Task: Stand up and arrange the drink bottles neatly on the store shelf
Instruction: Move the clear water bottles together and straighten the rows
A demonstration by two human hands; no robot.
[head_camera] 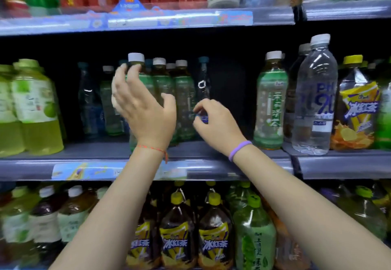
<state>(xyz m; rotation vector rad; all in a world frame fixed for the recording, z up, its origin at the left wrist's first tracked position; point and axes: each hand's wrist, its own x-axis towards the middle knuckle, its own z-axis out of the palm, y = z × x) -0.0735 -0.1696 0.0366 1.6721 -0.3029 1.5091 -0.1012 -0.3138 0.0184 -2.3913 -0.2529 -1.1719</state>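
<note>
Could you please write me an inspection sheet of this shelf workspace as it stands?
Surface: middle shelf, grey, with price strips along its front.
Job's things: green tea bottles upright in a cluster; one more stands apart to the right.
Clutter: clear water bottle and yellow iced tea bottle alongside.
Hands: left hand fingers spread at a white-capped bottle; right hand loosely curled, grasp unclear.
Cables: nothing seen.
Surroundings: stocked shelves above and below.

Middle shelf (pixel 211 153): cluster of green-label tea bottles (pixel 184 100), white caps, all upright, packed close left of centre. One more green tea bottle (pixel 270 100) upright further right, gap between. Clear water bottle (pixel 315 100) upright just beside it.
</note>
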